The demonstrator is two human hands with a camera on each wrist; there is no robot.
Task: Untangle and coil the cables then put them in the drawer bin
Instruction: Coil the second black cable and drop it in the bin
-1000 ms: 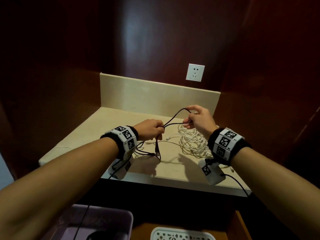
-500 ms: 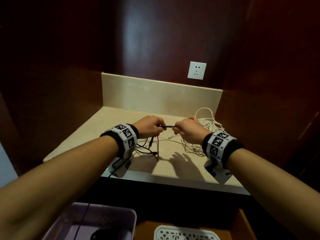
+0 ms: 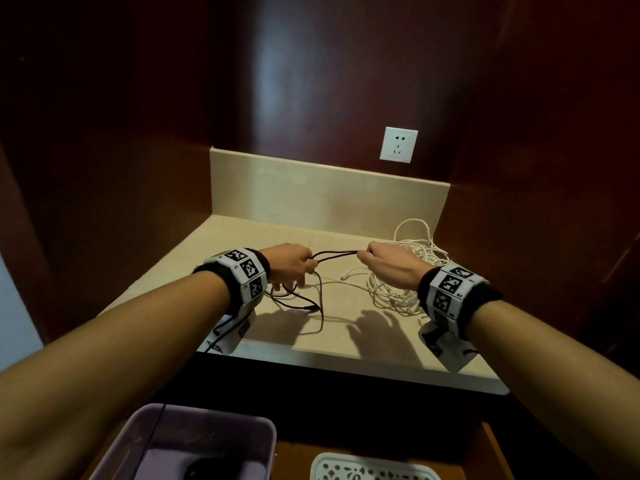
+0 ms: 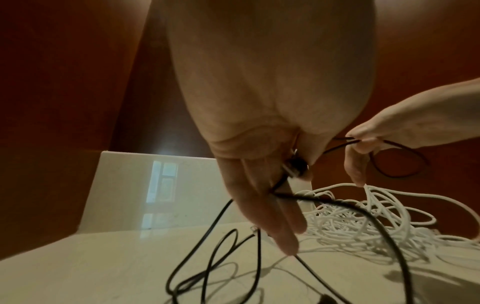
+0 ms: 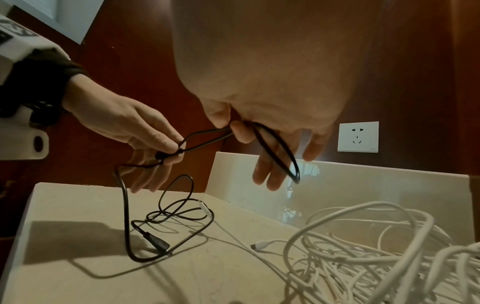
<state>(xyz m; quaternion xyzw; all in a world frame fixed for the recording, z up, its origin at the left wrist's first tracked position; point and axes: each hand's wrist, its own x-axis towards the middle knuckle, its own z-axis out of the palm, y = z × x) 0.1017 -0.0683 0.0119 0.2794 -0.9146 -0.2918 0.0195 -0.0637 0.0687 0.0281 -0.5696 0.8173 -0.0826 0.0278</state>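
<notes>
Black cable [image 3: 337, 255] stretched as a doubled loop between both hands, above the desk [image 3: 242, 237]. Left hand [image 3: 290, 263] pinching the gathered strands at thumb and forefinger, other fingers loosely extended; probably anchoring the coil's start. Right hand [image 3: 391, 263] pinching the loop's far end, remaining fingers relaxed (loop hanging past them in the right wrist view), likely sizing one turn. Rest of the black cable trailing down from the left grip onto the desk in loose curls, one plug end lying flat there. White cable tangle [image 3: 412, 268] heaped on the desk just behind and under the right hand, untouched, against the right wall. Desk boxed in by backsplash [image 3: 311, 192] and dark side panels, so little sideways room; front edge open. Purple bin [image 3: 194, 441] below that edge, well apart from the hands.
</notes>
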